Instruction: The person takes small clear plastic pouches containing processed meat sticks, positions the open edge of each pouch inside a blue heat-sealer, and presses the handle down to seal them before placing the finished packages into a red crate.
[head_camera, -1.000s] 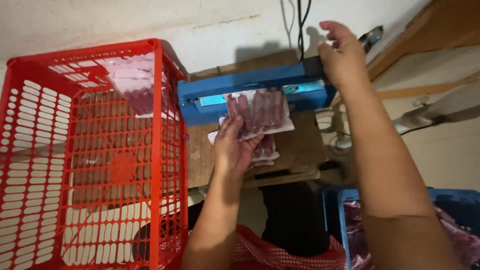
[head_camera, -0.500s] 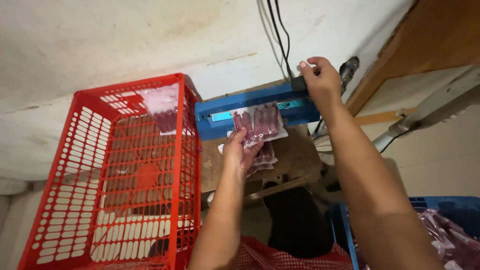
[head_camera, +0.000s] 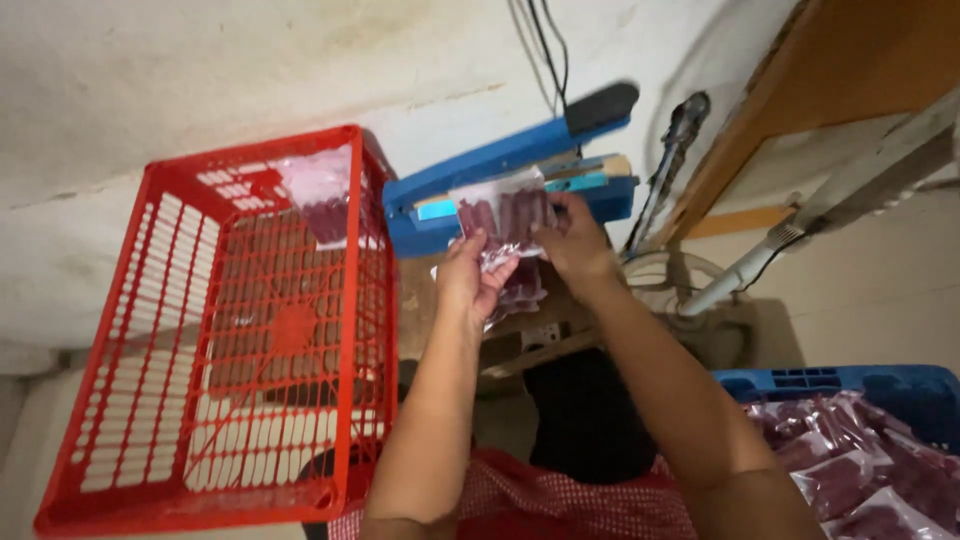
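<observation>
Presently both hands pinch one pouch (head_camera: 502, 218): left hand (head_camera: 472, 283) at its lower-left corner, right hand (head_camera: 575, 245) at its right edge, just before the open sealer (head_camera: 500, 185).

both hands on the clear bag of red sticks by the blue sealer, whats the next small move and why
Probably lift the bag clear of the blue sealer and carry it left to the red crate. The sealer's arm stands raised, both the left hand and right hand grip the bag, and one similar bag already lies in the crate.
</observation>
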